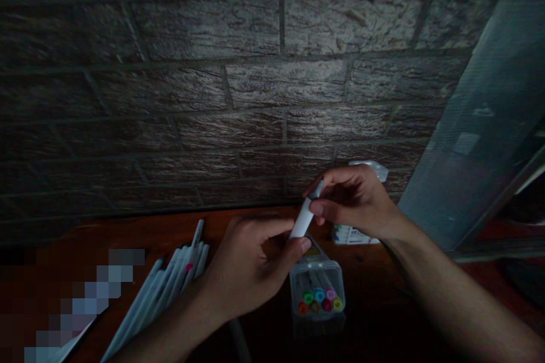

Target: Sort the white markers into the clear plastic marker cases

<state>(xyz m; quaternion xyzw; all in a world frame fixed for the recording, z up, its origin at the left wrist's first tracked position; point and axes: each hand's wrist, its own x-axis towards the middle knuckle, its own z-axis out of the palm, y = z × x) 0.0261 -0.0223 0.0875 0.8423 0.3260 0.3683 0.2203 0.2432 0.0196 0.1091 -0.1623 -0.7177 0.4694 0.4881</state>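
A white marker (302, 218) with a grey end is held tilted between my two hands. My left hand (255, 261) pinches its lower end between thumb and fingers. The thumb and fingers of my right hand (351, 201) close on the grey upper end. Just below, a clear plastic case (293, 289) holds several markers (319, 295) whose coloured ends face me: green, blue, pink, orange, brown, red and yellow. To the left, several more white markers (170, 278) lie side by side on the wooden table (106, 232), partly hidden by my left forearm.
Behind my right hand stands a clear container (353, 235) with white printed items, partly covered. A brick-patterned wall (255, 85) rises at the table's back edge. On the right is a grey panel (477, 125). Part of the lower left is pixelated.
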